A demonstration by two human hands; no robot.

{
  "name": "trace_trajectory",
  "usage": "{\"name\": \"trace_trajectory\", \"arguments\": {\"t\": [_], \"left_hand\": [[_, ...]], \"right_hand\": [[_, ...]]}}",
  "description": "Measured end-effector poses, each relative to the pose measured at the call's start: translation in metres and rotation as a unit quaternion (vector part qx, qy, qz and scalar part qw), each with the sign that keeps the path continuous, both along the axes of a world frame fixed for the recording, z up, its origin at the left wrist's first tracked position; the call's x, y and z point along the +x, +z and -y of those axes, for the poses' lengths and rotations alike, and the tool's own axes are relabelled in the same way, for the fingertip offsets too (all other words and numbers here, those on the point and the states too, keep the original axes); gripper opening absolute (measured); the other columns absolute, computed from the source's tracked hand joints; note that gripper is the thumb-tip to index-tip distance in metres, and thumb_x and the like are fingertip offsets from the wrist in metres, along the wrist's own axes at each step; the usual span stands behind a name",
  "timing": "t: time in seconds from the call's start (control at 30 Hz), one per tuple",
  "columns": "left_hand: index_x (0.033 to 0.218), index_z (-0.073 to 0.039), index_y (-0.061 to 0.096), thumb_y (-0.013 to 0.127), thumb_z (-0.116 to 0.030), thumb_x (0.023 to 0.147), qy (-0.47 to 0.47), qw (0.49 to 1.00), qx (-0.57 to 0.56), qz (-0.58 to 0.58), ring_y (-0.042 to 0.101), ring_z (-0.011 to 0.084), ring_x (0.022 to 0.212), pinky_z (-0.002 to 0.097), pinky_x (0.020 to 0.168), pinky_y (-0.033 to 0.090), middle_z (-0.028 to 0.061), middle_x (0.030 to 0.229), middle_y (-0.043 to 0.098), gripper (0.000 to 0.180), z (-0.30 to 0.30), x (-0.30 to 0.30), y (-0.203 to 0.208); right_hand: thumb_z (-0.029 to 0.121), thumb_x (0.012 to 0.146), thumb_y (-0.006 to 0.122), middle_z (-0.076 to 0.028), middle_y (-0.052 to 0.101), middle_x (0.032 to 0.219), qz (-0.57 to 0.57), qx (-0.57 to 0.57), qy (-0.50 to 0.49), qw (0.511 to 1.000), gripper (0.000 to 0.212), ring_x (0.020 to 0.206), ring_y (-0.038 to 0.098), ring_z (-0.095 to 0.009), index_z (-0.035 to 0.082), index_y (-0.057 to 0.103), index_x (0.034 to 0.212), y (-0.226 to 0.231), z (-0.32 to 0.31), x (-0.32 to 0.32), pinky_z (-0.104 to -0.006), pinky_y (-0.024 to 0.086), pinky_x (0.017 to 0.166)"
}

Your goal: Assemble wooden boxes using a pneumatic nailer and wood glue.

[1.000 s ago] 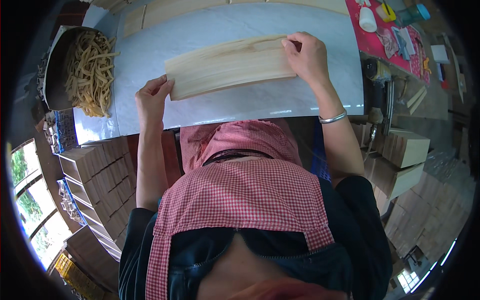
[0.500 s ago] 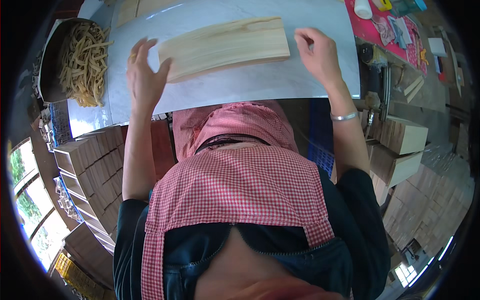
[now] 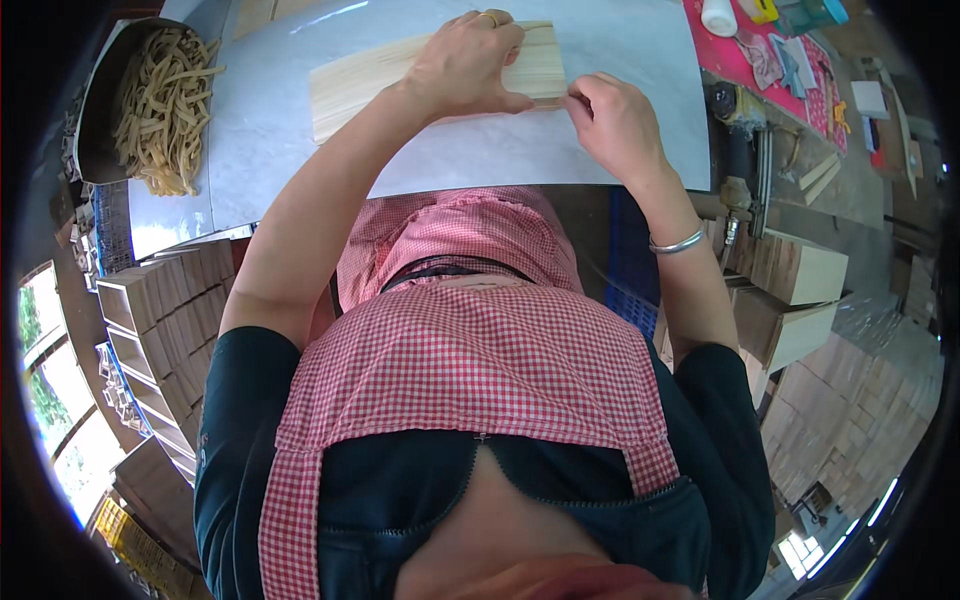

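Observation:
A long pale wooden board [image 3: 365,85] with visible grain lies on the light marbled tabletop. My left hand [image 3: 465,65], a ring on one finger, reaches across its right half. The thumb is at the near edge and the curled fingers are toward the far edge, gripping the board between them. Close by the board's near right corner is my right hand [image 3: 618,125], with a metal bangle at the wrist. Its fingers are closed in a pinch, and whatever they hold is hidden.
A dark container [image 3: 98,115] heaped with tan strips [image 3: 165,110] stands at the tabletop's left end. On the right, a pink-covered surface [image 3: 712,52] carries a white bottle [image 3: 718,16] and cloths. Wooden boxes [image 3: 150,330] are stacked low on the left, with more [image 3: 795,270] at right.
My left hand has moved right, from beside the board's left end onto its right half, and now grips it. The pinched right hand has come slightly left and down to the board's corner.

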State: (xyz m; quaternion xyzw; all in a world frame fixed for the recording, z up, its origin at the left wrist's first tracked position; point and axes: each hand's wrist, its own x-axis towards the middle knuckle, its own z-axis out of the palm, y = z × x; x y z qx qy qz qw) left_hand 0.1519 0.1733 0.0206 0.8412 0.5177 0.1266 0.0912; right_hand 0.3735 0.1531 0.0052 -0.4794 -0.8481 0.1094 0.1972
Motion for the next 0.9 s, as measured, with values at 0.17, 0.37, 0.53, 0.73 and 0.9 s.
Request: {"name": "trace_trajectory", "arguments": {"t": [0.17, 0.37, 0.53, 0.73, 0.9], "left_hand": [[0.088, -0.005, 0.058, 0.087, -0.039, 0.066, -0.003, 1.0, 0.02, 0.021, 0.063, 0.0337, 0.097, 0.0423, 0.094, 0.051, 0.0111, 0.119, 0.063, 0.049, 0.0, 0.0, -0.002], [0.08, -0.005, 0.059, 0.087, -0.038, 0.065, 0.02, 0.999, 0.018, 0.017, 0.064, 0.0336, 0.105, 0.0403, 0.096, 0.051, 0.0134, 0.128, 0.063, 0.045, 0.007, 0.004, 0.003], [0.075, -0.005, 0.058, 0.087, -0.037, 0.066, 0.02, 0.999, 0.039, 0.022, 0.064, 0.0336, 0.111, 0.0395, 0.097, 0.051, 0.0154, 0.134, 0.062, 0.044, 0.007, 0.0, -0.004], [0.073, -0.006, 0.057, 0.086, -0.036, 0.067, 0.025, 0.996, 0.066, 0.054, 0.062, 0.0333, 0.117, 0.0401, 0.1, 0.049, 0.0158, 0.137, 0.061, 0.042, 0.007, -0.002, -0.022], [0.076, -0.008, 0.065, 0.082, -0.043, 0.068, 0.03, 0.993, 0.096, 0.067, 0.059, 0.0318, 0.121, 0.0408, 0.106, 0.044, 0.0144, 0.135, 0.062, 0.04, 0.008, -0.001, -0.03]], "right_hand": [[0.01, 0.086, 0.068, -0.009, 0.066, 0.08, 0.018, -0.029, 0.007, 0.999, 0.009, 0.066, 0.061, -0.031, 0.003, 0.065, 0.081, 0.001, -0.002, 0.0, -0.0399, 0.05, 0.063], [0.006, 0.083, 0.069, -0.009, 0.064, 0.074, -0.009, -0.028, 0.018, 0.999, 0.009, 0.06, 0.056, -0.027, 0.0, 0.064, 0.078, -0.005, -0.006, 0.001, -0.0373, 0.046, 0.06], [0.002, 0.081, 0.071, -0.009, 0.064, 0.071, -0.06, -0.058, 0.022, 0.996, 0.008, 0.057, 0.053, -0.023, -0.001, 0.065, 0.077, -0.002, -0.007, 0.0, -0.0337, 0.042, 0.058], [0.0, 0.081, 0.067, -0.009, 0.064, 0.071, -0.077, -0.06, 0.025, 0.995, 0.006, 0.056, 0.053, -0.025, -0.001, 0.063, 0.076, -0.004, -0.006, 0.002, -0.0348, 0.042, 0.056], [0.003, 0.083, 0.066, -0.01, 0.067, 0.079, -0.098, -0.074, 0.014, 0.992, 0.004, 0.062, 0.057, -0.026, 0.0, 0.066, 0.086, -0.003, 0.0, 0.01, -0.0352, 0.045, 0.06]]}}
